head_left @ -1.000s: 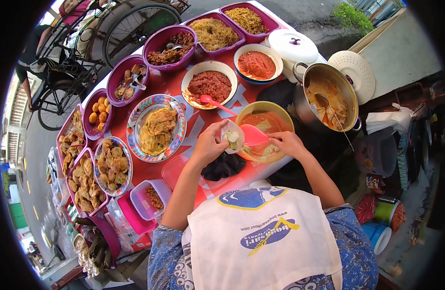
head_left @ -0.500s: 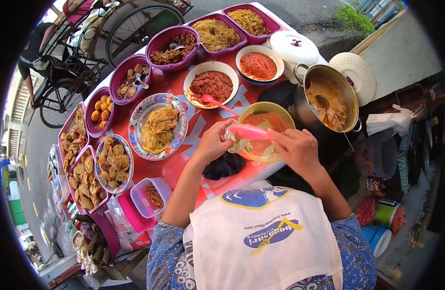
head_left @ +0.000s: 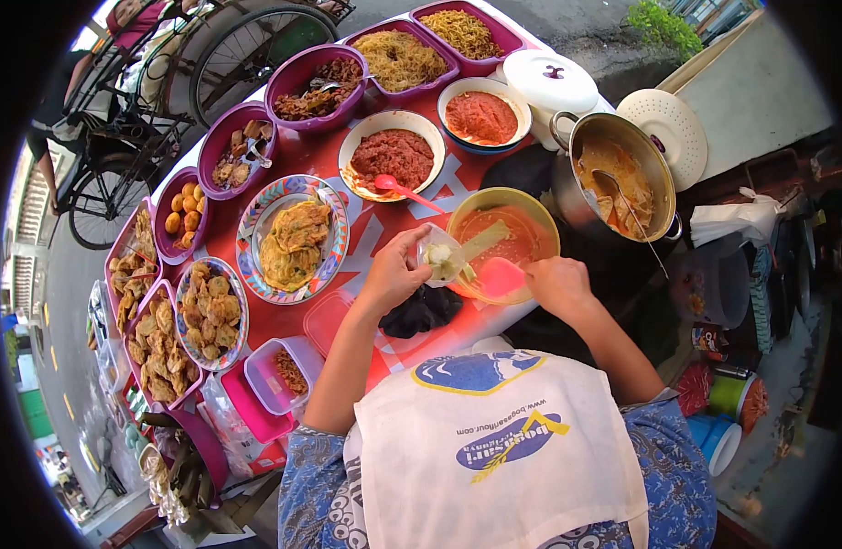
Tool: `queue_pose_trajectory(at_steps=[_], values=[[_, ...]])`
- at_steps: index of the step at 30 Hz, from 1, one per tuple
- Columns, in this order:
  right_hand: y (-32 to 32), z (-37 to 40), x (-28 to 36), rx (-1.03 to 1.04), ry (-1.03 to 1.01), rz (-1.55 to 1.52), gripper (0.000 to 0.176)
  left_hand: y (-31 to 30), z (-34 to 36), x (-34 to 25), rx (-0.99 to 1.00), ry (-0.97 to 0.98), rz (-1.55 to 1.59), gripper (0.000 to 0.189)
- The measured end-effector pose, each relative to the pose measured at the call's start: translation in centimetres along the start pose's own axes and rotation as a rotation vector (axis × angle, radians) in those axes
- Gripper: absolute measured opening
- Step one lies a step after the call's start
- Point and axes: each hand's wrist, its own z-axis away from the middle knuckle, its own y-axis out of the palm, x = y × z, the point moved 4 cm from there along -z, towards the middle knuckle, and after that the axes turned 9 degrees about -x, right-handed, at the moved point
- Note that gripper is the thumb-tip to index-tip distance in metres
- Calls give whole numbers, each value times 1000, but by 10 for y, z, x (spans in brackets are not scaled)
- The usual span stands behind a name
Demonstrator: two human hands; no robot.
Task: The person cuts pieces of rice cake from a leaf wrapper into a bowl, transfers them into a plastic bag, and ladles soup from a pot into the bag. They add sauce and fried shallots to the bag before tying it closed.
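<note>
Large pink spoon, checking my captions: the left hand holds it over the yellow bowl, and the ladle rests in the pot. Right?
Not quite: the head view shows the right hand holding the large pink spoon over the yellow bowl. The ladle does rest in the pot.

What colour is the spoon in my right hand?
The spoon is bright pink, showing best in the head view.

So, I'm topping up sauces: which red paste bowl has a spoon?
The white bowl of darker red paste: a pink plastic spoon rests in it; the brighter red paste shows none.
</note>
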Motion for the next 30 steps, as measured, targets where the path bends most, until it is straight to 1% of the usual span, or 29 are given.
queue_pose_trajectory(at_steps=[2, 6, 8, 9, 11, 12, 14, 15, 17, 19, 21, 22, 24, 25, 27, 28, 29, 30], values=[[8, -4, 8, -70, 27, -242, 20, 0, 0, -1, 0, -2, -2, 58], [26, -17, 11, -147, 75, -346, 23, -2, 1, -1, -4, 34, -5, 57], [34, -19, 6, -221, 117, -631, 24, -3, 2, -1, -11, 58, -6, 57], [38, -20, 3, -223, 117, -630, 24, -4, 2, -1, -12, 47, 16, 57], [48, -23, -3, -208, 166, -837, 26, -4, 3, -1, -15, 37, 39, 57], [51, -24, -6, -209, 165, -837, 26, -4, 3, -1, -16, 42, 14, 57], [56, -26, -15, -194, 160, -1085, 26, -4, 4, 0, -16, 45, -11, 57], [52, -24, -20, -194, 161, -1084, 26, -4, 3, 1, -17, 47, -1, 57], [29, -17, -28, -257, 118, -979, 26, -3, 0, 3, -17, 49, 11, 58], [3, -7, -25, -296, 109, -1037, 25, -2, -1, 5, -4, 22, 33, 58], [-38, 9, -13, -566, -7, -920, 23, -2, -3, 3, -4, 24, 20, 58], [-50, 14, -7, -566, -14, -921, 23, -2, -3, 3, 0, 24, 6, 58], [-77, 29, 15, -771, -316, -366, 23, -2, -2, 2, -4, 39, 12, 59], [-80, 30, 15, -770, -318, -367, 23, -2, -1, 2, 1, 54, 19, 59], [-83, 32, 11, -826, -252, -225, 26, -3, -2, 8, 0, 55, 30, 59], [-80, 28, 2, -774, -186, -191, 20, -3, -2, 9, 0, 57, 42, 59], [-72, 23, -10, -771, -181, -189, 20, -3, -1, 9, 5, 56, 43, 59], [-56, 15, -22, -693, -186, -60, 17, -3, 0, 8, 9, 49, 32, 58]])
